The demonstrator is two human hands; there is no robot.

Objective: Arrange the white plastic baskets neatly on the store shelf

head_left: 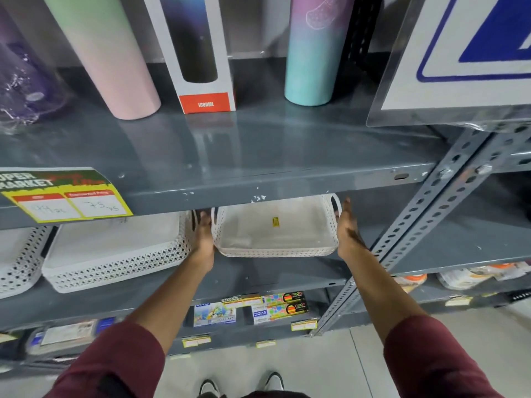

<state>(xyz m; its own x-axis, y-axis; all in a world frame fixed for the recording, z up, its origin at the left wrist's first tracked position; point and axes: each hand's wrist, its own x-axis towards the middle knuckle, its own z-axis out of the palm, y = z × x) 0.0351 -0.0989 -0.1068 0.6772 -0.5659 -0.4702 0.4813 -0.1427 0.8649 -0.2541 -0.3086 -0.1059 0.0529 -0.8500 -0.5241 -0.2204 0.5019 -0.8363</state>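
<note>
The grey store shelf (287, 271) carries a large white basket (115, 254) just left of the left fingers, seemingly squared already. A third basket (17, 259) beyond it is cut off by the frame. Between the fingers sits the small white basket (275, 237). The left hand (204, 234) and right hand (347, 231) press its sides, fingers straight and together. It looks nearly placed, with final lining-up left. The upper shelf (258, 179) hides its back rim.

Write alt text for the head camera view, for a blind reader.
A left hand and right hand press against the sides of a white basket on a grey shelf; a second basket sits to its left. Tumblers stand above.
</note>
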